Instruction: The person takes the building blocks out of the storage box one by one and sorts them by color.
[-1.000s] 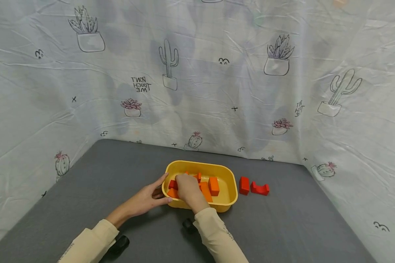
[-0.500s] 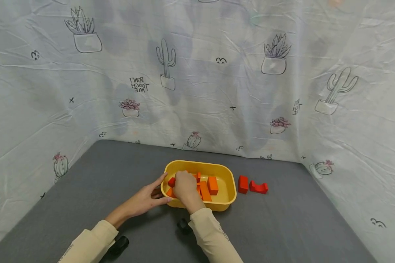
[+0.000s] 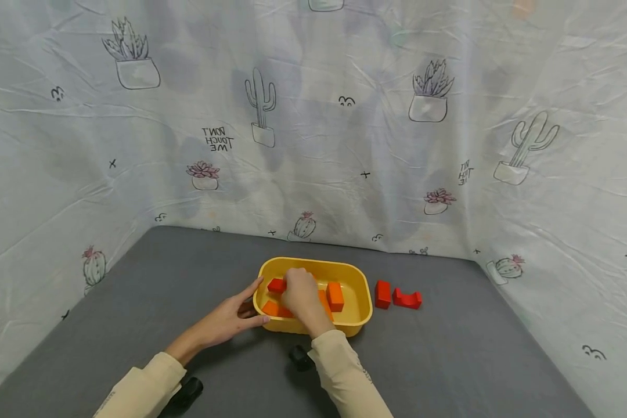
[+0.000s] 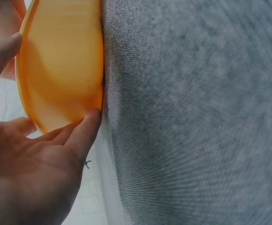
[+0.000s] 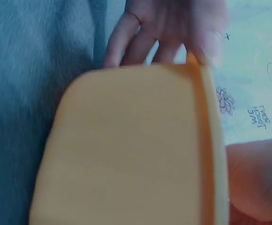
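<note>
A yellow plastic bin (image 3: 345, 265) stands on the table with orange and red blocks inside. My left hand (image 3: 229, 316) steadies its left end; in the left wrist view the thumb touches the rim and straight fingers lie against the outer wall. My right hand (image 3: 301, 295) reaches down inside, its fingers bent downward and their tips hidden. Beside it are a red block (image 3: 277, 285), an upright orange block (image 3: 335, 296) and an orange piece (image 3: 271, 308) near the front left. In the right wrist view, my right hand (image 5: 260, 180) shows only in part, behind the bin wall.
Right of the bin, a red rectangular block (image 3: 382, 294) and a red piece with a curved notch (image 3: 407, 298) lie on the grey table (image 3: 449, 360). A white curtain (image 3: 313, 145) printed with cacti closes off the back and sides.
My right hand has shifted slightly right within the bin. More of the red block and the orange pieces at left now shows. The left hand holds its place on the bin.
</note>
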Tool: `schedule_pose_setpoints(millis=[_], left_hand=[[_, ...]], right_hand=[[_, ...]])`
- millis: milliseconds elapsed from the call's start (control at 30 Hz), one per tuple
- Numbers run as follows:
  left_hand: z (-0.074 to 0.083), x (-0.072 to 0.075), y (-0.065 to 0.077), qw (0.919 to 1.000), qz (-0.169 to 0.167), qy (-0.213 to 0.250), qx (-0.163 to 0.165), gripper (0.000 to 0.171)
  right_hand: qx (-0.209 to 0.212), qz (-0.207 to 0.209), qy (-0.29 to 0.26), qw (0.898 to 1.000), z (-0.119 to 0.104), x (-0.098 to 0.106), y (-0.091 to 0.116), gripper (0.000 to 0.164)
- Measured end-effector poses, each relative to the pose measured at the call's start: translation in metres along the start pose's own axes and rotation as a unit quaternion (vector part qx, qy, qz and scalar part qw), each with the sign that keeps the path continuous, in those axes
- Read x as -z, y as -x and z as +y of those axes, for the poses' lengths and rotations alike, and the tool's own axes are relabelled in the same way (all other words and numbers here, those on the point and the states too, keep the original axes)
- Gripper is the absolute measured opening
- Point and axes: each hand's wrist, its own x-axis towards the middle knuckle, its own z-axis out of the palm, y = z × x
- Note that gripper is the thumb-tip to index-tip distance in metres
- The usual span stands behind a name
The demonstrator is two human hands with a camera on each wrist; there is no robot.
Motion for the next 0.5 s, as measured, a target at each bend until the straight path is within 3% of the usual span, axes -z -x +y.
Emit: schedule_pose_setpoints(millis=[67, 200, 500], left_hand=[[0.000, 0.000, 0.000, 1.0000, 0.002, 0.005, 0.006, 0.089], [-0.003, -0.002, 0.001, 1.0000, 0.003, 0.005, 0.008, 0.091], [-0.007, -0.001, -0.002, 1.0000, 0.004, -0.004, -0.001, 0.093]], right_hand=[[0.008, -0.017, -0.029, 0.999, 0.006, 0.004, 0.000, 0.004], [0.029, -0.044, -0.075, 0.996, 0.017, 0.016, 0.002, 0.018], [0.083, -0.068, -0.105, 0.989, 0.041, 0.045, 0.008, 0.025]])
